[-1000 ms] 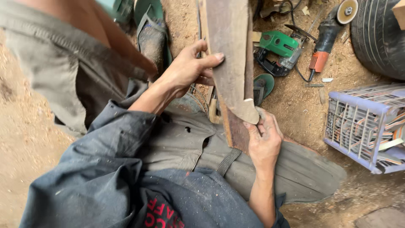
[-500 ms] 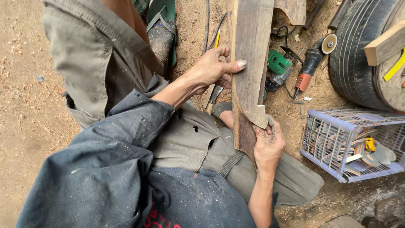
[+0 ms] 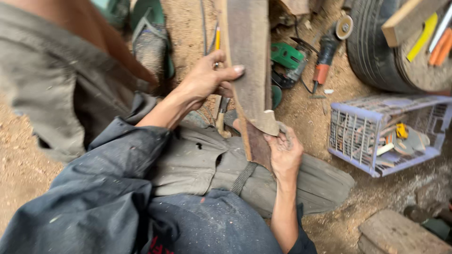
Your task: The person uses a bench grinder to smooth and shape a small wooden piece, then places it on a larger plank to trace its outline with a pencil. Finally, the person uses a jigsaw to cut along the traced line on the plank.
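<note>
Head view: I'm seated on the sawdust ground, steadying a wooden plank [image 3: 249,61] that stands up over my lap. Step in hand looks like holding and inspecting the piece; next move probably needs a firmer two-hand grip near the notched lower end. My left hand [image 3: 207,77] reaches from the left, thumb laid across the face, fingers curled round the edge. My right hand [image 3: 282,150] comes from below, fingers half-closed on the plank's lower edge. Green power tool [image 3: 288,59] and lilac crate [image 3: 386,134] lie beyond.
</note>
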